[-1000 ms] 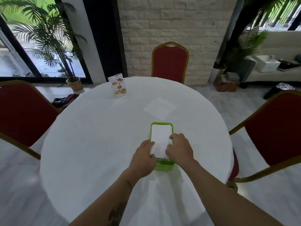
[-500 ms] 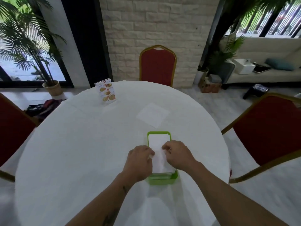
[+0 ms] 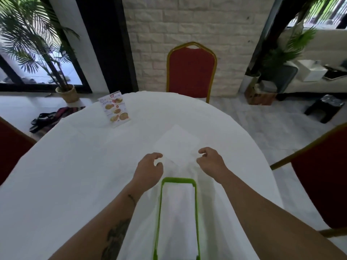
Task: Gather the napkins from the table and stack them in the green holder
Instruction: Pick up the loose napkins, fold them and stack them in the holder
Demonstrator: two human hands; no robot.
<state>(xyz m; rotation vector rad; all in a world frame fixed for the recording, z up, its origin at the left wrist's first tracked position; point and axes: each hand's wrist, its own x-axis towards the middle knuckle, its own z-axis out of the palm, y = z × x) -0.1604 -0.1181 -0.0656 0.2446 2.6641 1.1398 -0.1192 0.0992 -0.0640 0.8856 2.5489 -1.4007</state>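
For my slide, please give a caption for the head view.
Both hands, left hand and right hand, reach for the napkin beyond the green holder.

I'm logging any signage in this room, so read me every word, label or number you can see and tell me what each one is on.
Nothing can be quoted as it reads.
Upright printed menu card with food photos on the round white-clothed table: print at the top and beside the photos, too small and blurred to read.
Green plastic napkin holder, flat white napkin, red gold-framed chair: no text visible.
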